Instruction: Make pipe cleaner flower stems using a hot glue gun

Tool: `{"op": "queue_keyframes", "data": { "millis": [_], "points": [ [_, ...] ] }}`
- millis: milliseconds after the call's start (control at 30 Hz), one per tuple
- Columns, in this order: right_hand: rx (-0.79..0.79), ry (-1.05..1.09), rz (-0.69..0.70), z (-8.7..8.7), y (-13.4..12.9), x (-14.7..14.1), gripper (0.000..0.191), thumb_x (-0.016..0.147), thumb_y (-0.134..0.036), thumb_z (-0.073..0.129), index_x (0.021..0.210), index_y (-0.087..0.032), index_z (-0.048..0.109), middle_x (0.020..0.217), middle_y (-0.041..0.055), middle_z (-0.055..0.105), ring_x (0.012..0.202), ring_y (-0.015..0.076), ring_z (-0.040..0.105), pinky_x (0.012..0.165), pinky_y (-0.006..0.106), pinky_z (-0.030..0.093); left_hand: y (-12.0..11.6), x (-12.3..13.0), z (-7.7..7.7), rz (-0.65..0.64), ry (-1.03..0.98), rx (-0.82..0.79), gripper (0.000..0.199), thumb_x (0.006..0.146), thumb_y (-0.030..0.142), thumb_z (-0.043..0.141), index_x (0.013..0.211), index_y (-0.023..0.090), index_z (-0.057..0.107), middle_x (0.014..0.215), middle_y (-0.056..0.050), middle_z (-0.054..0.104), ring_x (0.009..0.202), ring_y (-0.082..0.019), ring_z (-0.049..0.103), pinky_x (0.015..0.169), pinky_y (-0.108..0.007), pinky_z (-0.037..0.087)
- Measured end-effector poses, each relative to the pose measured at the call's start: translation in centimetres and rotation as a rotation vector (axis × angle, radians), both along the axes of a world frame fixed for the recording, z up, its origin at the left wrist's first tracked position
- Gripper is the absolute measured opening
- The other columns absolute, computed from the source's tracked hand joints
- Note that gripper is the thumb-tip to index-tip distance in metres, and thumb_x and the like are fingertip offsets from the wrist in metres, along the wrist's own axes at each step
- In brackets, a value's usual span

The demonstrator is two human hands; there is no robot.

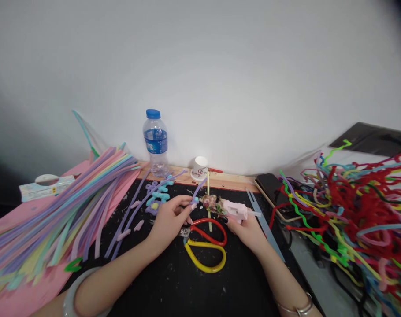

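Note:
My left hand (170, 218) pinches a purple pipe cleaner (198, 188) whose free end points up and to the right. A small light-blue piece shows at its fingertips. In my right hand (248, 231) is a pale pink hot glue gun (235, 208), its nozzle end turned left toward the pinched piece, with a glue stick (254, 213) jutting from its back. The nozzle end looks crusted with brown residue. Below both hands lie scissors (207, 243) with one red and one yellow handle. Left of my left hand are curled blue and purple pipe-cleaner shapes (158, 193).
Pastel pipe cleaners (84, 198) fan over a pink sheet (42, 286) at left. A water bottle (156, 145) and paper cup (199, 168) stand by the wall. A ruler (266, 229), phone (271, 191) and tangled bright pipe cleaners (362, 215) lie at right.

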State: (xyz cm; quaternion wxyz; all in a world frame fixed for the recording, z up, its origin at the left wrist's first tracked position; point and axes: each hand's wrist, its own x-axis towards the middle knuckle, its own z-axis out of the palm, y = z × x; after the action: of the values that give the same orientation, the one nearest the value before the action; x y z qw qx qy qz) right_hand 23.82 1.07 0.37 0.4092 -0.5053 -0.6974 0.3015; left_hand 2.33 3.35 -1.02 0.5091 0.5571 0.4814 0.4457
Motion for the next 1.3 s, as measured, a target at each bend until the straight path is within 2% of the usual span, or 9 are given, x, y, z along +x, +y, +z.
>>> {"op": "queue_keyframes", "data": {
  "millis": [233, 700, 900, 1067, 1300],
  "points": [
    [0.024, -0.041, 0.062, 0.1, 0.04, -0.18, 0.021, 0.079, -0.026, 0.057, 0.091, -0.015, 0.071, 0.088, 0.0078, 0.073, 0.076, 0.023, 0.067, 0.071, 0.034, 0.054, -0.26, -0.05, 0.11, -0.012, 0.069, 0.05, 0.022, 0.08, 0.03, 0.058, 0.096, 0.015, 0.06, 0.08, -0.005, 0.066, 0.051, -0.013, 0.062, 0.052, -0.025, 0.05],
    [0.037, -0.06, 0.056, 0.22, 0.0, -0.38, 0.019, 0.078, -0.022, 0.056, 0.088, -0.014, 0.07, 0.081, 0.0068, 0.073, 0.07, 0.0207, 0.065, 0.064, 0.03, 0.053, -0.23, 0.0, 0.18, -0.016, 0.111, 0.089, 0.018, 0.08, 0.027, 0.057, 0.093, 0.015, 0.059, 0.078, -0.003, 0.066, 0.051, -0.013, 0.063, 0.052, -0.025, 0.052],
    [0.037, -0.074, 0.047, 0.12, -0.01, -0.31, 0.018, 0.078, -0.021, 0.056, 0.086, -0.014, 0.07, 0.081, 0.0074, 0.073, 0.07, 0.0217, 0.066, 0.065, 0.032, 0.053, -0.22, -0.08, 0.08, -0.004, 0.113, 0.092, 0.018, 0.08, 0.027, 0.057, 0.093, 0.015, 0.06, 0.078, -0.003, 0.065, 0.051, -0.013, 0.063, 0.052, -0.025, 0.052],
    [0.038, -0.067, 0.049, 0.22, -0.04, -0.29, 0.022, 0.079, -0.022, 0.056, 0.094, -0.015, 0.07, 0.09, 0.0084, 0.073, 0.079, 0.0236, 0.067, 0.071, 0.034, 0.054, -0.09, -0.12, -0.03, -0.004, 0.098, 0.097, 0.019, 0.08, 0.029, 0.057, 0.094, 0.016, 0.059, 0.078, -0.003, 0.066, 0.051, -0.013, 0.063, 0.052, -0.025, 0.052],
    [0.066, -0.095, 0.046, 0.18, 0.02, -0.24, 0.021, 0.079, -0.022, 0.055, 0.09, -0.014, 0.071, 0.084, 0.0077, 0.073, 0.072, 0.0221, 0.067, 0.067, 0.031, 0.054, -0.11, -0.08, -0.06, -0.007, 0.11, 0.119, 0.019, 0.08, 0.028, 0.056, 0.093, 0.015, 0.059, 0.075, -0.002, 0.065, 0.05, -0.013, 0.063, 0.051, -0.025, 0.051]
  ]
}}
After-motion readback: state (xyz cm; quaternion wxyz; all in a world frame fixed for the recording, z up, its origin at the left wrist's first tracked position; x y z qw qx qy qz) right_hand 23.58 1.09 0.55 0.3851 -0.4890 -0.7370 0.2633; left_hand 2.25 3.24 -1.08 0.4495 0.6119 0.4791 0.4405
